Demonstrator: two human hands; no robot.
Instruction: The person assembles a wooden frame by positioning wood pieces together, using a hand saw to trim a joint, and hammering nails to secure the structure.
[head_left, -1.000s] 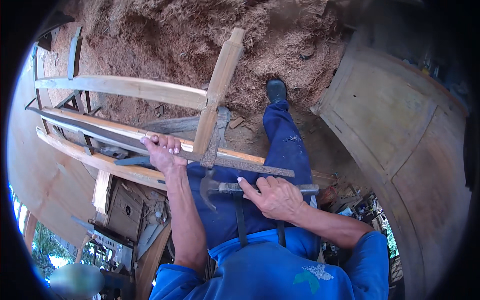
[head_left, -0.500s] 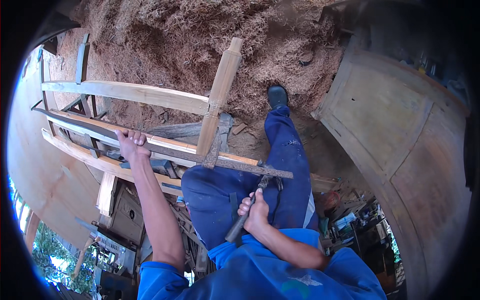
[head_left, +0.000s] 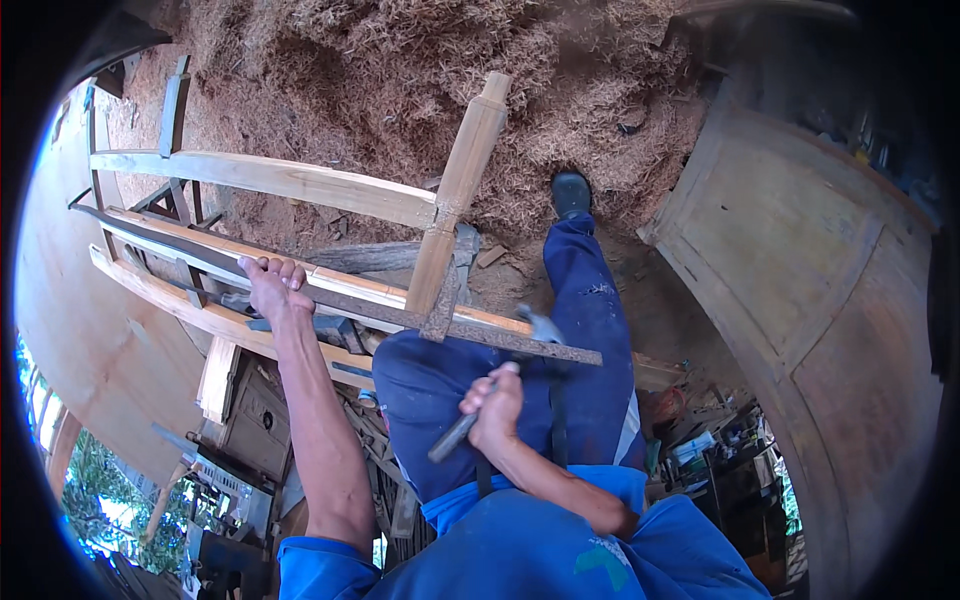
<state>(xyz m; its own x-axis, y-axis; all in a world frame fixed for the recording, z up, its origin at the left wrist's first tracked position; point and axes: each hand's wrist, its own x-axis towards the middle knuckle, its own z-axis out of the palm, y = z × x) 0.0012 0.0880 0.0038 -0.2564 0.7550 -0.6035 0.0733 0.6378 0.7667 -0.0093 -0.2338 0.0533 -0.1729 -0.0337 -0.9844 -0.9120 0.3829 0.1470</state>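
Wood shavings [head_left: 400, 60] blanket the ground from eleven to one o'clock. A large wooden panelled door [head_left: 800, 260] lies flat at three o'clock. A cluttered heap of tools and containers [head_left: 715, 450] sits at four o'clock; green foliage [head_left: 95, 490] shows at eight o'clock.

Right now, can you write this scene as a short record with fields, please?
setting: wood workshop, floor covered with wood shavings
left hand: gripping the wooden frame rail
right hand: closed on the hammer handle, head raised near the rusty metal bar
upright piece: pale wooden post crossing the curved rails
clothing: blue trousers, dark shoe
right side: large wooden panel
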